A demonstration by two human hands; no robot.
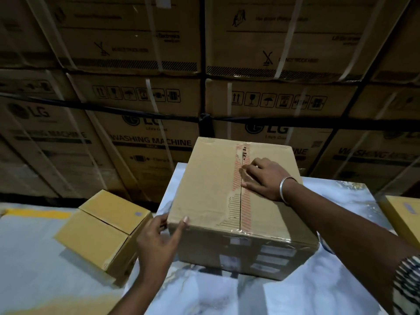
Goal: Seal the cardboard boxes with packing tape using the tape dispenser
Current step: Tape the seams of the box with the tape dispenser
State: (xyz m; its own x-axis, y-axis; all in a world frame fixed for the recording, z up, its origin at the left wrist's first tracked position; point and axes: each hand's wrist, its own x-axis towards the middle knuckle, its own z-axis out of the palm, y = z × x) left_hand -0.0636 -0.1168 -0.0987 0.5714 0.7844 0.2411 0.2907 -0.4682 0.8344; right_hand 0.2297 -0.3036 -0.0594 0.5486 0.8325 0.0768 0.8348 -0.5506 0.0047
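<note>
A brown cardboard box (211,189) stands on a white, plastic-covered surface (318,289) in the middle of the head view. Its top flaps are closed, and old red-printed tape with clear tape over it runs along the centre seam (240,201). My right hand (264,178), a metal bangle on its wrist, lies flat on the box top with the fingers on the seam. My left hand (159,239) holds the box's near left corner, thumb on the top edge, fingers round the left side. No tape dispenser is in view.
A smaller yellow box (100,230) with closed flaps sits left of the main box. Another yellow box (404,217) shows at the right edge. A wall of stacked washing machine cartons (141,105), strapped with bands, fills the background.
</note>
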